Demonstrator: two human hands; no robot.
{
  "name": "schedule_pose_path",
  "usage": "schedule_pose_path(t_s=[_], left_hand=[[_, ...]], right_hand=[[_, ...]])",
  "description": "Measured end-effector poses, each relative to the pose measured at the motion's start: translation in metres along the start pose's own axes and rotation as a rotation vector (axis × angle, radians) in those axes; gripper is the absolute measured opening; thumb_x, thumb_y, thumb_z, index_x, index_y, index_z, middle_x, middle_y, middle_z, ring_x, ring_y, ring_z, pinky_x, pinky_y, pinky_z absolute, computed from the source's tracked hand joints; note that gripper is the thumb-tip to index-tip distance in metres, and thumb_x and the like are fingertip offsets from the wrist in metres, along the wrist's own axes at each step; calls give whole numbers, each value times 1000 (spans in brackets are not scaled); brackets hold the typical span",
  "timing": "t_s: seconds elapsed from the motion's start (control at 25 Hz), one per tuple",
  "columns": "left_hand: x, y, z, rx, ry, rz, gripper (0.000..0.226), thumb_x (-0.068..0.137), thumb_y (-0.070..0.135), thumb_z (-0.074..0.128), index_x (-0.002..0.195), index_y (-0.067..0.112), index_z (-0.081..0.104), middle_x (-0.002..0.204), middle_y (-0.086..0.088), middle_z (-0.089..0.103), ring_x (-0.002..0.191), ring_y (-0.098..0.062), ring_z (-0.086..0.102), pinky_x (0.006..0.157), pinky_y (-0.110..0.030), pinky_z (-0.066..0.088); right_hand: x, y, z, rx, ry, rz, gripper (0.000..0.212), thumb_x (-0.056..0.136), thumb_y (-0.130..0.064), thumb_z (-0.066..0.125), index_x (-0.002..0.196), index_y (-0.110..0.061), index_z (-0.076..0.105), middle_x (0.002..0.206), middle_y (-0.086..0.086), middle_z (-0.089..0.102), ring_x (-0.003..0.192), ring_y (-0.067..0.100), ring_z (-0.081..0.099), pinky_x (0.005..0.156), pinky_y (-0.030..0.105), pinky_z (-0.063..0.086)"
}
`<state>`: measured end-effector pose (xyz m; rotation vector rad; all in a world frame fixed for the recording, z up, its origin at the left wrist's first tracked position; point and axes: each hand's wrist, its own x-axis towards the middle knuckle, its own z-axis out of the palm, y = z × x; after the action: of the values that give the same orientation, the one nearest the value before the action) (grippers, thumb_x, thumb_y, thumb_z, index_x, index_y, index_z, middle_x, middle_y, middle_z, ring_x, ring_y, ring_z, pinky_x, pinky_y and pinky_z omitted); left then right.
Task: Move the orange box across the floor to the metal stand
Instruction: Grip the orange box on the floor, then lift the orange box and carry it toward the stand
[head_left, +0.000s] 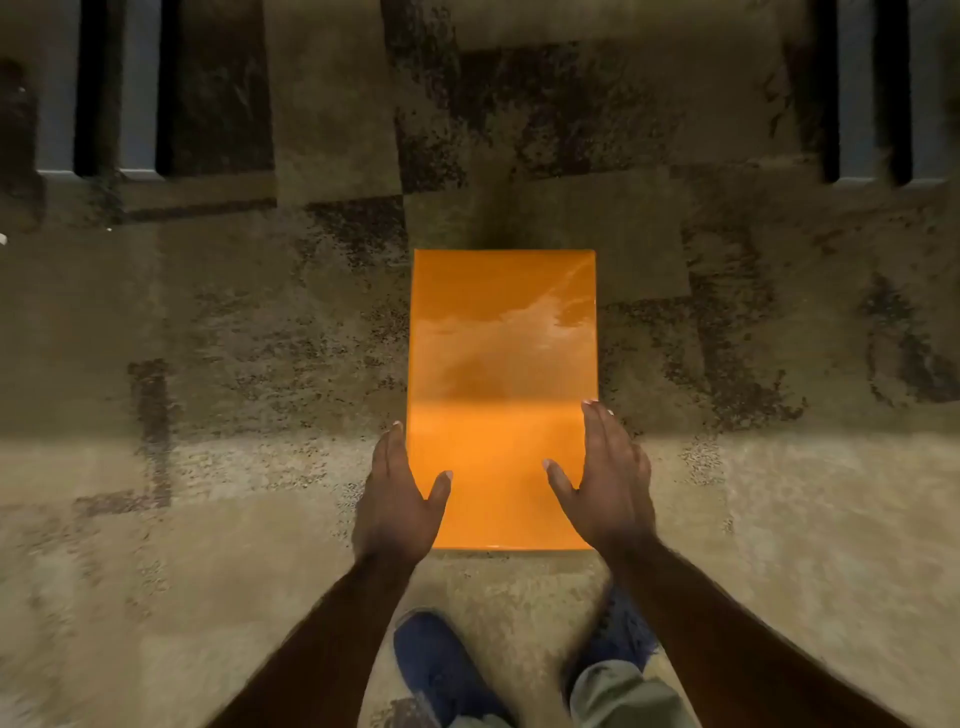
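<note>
While the head camera looks straight down, the orange box (503, 395) lies flat on the patterned carpet floor (234, 364), its long axis pointing away from the person. Both hands sit at the box's near end, one on each long edge. The left hand (400, 499) is spread flat, its fingers running up along the box's left side and its thumb resting on the glossy top. The right hand (610, 478) mirrors it on the box's right side, fingers extended, thumb angled inward over the lid. Neither hand curls under the box, so this reads as a bracing hold for sliding, not lifting: palms against the sides keep the box from skewing as it is pushed.

Beyond the box's far end, grey metal legs (93, 104) stand to the far left and another set (872, 93) to the far right, probably parts of the metal stand; they are well apart from the box. Just behind the box's near edge, a blue shoe (441, 665) is planted on the carpet, suggesting a bent-over stance. The push looks barely started.
</note>
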<state>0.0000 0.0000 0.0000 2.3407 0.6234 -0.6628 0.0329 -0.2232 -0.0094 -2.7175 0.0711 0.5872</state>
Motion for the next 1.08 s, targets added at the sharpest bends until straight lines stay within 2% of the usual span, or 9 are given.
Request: schedule_pose_path(t_s=[0.08,0.16,0.28,0.4,0.52,0.64,0.88,1.08], left_hand=[[16,-10,14,-62,-4,-60,87,90,45,58,155,15,9,164,-6,18,147,-28,27,110,-44,35],[33,-17,23,-181,-106,-142,85,87,43,63,153,15,18,158,-7,33,141,-30,39,107,-43,41],[51,-23,36,-390,-175,-265,76,80,33,76,143,16,37,133,-7,59,116,-30,60,86,-34,47],[59,-27,38,-489,-194,-355,70,74,24,82,133,12,47,125,-11,64,105,-29,63,84,-38,51],[55,-29,30,-497,-237,-355,74,69,21,85,133,13,49,123,-10,65,106,-30,64,90,-46,54],[41,-35,4,-525,-260,-315,87,55,31,83,134,17,50,126,-8,66,108,-29,65,93,-51,54],[7,-40,-83,-546,-282,-266,72,73,12,81,137,18,48,127,-7,64,113,-27,62,96,-51,52],[5,-39,-153,-605,-264,-224,64,76,12,80,132,21,50,122,-4,64,109,-27,63,94,-50,52]], right_hand=[[9,9,15,115,-16,123,90,87,-50,59,154,-13,12,163,7,18,148,26,20,113,48,30],[18,19,30,240,-78,240,95,84,-49,64,154,-13,10,162,9,17,148,28,21,112,47,32],[33,30,48,509,-114,346,92,78,-42,74,149,-15,23,150,11,38,133,30,42,102,45,43],[39,36,48,732,-158,472,79,72,-26,83,137,-13,40,132,10,56,108,26,56,87,39,46],[40,38,36,761,-193,484,72,66,-18,87,127,-12,49,122,11,62,100,26,59,83,43,51],[30,26,17,736,-221,437,75,65,-13,87,128,-9,48,119,11,60,100,25,58,84,44,50],[-7,-34,-17,780,-242,409,82,66,-14,87,135,-12,43,120,7,57,103,25,55,90,47,49],[-3,-93,-56,811,-258,341,80,68,-13,85,136,-10,42,119,7,56,102,26,55,88,48,50]])
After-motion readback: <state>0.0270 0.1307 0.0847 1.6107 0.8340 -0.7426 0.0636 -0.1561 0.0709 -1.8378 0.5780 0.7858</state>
